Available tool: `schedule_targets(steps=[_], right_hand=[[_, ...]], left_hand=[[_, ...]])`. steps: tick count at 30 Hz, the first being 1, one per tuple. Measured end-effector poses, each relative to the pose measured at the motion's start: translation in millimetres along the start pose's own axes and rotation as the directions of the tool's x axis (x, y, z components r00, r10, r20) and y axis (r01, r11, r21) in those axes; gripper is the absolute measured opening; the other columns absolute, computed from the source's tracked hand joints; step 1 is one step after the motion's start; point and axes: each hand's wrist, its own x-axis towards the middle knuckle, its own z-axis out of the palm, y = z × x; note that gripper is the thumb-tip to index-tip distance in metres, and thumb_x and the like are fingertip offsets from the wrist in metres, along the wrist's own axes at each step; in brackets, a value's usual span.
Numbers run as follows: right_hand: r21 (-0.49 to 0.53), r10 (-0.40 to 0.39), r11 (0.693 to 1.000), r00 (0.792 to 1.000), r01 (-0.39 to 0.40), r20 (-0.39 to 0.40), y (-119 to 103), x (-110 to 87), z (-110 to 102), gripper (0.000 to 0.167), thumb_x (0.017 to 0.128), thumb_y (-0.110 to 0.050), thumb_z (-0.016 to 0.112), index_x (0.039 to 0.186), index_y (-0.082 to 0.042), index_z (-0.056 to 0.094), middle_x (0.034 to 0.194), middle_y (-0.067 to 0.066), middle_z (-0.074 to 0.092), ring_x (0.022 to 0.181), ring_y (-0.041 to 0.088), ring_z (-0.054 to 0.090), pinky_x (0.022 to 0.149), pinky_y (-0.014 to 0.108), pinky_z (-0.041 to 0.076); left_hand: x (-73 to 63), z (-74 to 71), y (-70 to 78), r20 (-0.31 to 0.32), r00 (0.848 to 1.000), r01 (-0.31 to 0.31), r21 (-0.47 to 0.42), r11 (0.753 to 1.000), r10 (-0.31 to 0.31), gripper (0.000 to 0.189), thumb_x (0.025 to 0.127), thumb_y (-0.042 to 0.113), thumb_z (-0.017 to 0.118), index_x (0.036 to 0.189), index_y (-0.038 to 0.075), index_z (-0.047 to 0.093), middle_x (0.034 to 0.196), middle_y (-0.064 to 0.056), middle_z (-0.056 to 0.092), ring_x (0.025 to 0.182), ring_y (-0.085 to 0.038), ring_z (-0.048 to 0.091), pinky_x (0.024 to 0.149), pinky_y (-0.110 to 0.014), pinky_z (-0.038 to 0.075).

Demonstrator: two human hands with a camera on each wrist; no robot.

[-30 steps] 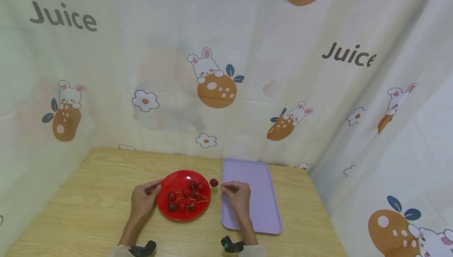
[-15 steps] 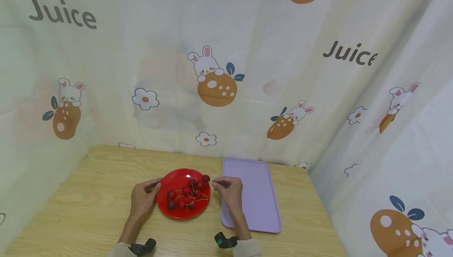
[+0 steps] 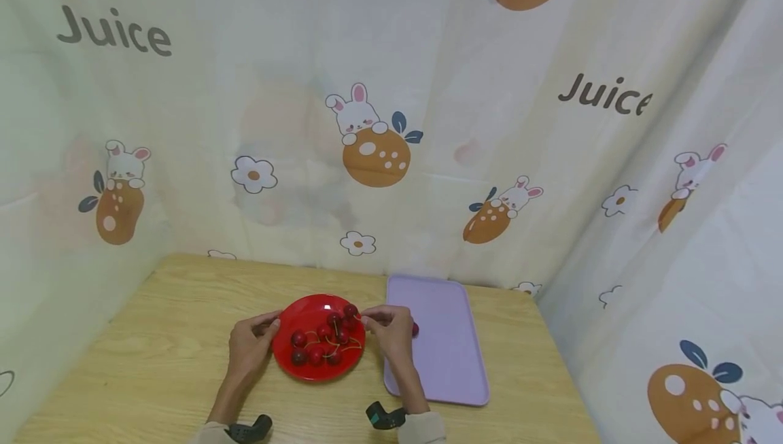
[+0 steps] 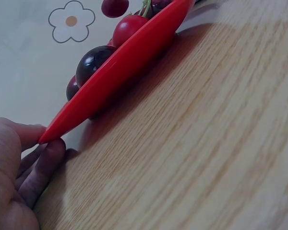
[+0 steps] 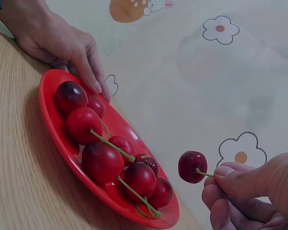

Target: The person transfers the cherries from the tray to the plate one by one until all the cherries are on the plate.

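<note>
A red plate [image 3: 306, 371] full of cherries [image 5: 103, 162] with green stems lies on the wooden table. At its left rim, my left hand [image 3: 249, 345] pinches the edge, thumb above and fingers beneath, as the left wrist view shows. My right hand [image 3: 394, 335] pinches the stem of a dark red cherry [image 5: 192, 166] between thumb and forefinger. That cherry hangs over the plate's right rim in the head view. Behind my right hand, another cherry [image 3: 415, 329] peeks out on the lilac tray [image 3: 449, 362], partly hidden.
The tray lies just right of the plate, its far end near the curtain. A printed curtain [image 3: 293, 124] stands along the back and both sides of the wooden table [image 3: 153, 355]. Each wrist wears a black device [image 3: 387, 417].
My right hand has moved left, bringing its cherry from the tray's left edge to over the plate's right rim. A cherry on the tray now shows beside that hand. My left hand stays put.
</note>
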Motion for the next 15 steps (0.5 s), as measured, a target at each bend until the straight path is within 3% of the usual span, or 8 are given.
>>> schedule_targets(steps=[15], right_hand=[[0.004, 0.01, 1.0, 1.0, -0.01, 0.02, 1, -3.0, 12, 0.007, 0.088, 0.008, 0.084, 0.091, 0.002, 0.086, 0.086, 0.02, 0.083, 0.069, 0.008, 0.073, 0.066, 0.018, 0.057]], left_hand=[[0.8, 0.9, -2.8, -0.004, 1.0, -0.003, -0.014, 1.0, 0.003, 0.025, 0.105, 0.01, 0.072, 0.127, 0.006, 0.081, 0.121, -0.016, 0.082, 0.087, -0.003, 0.069, 0.075, -0.017, 0.052]])
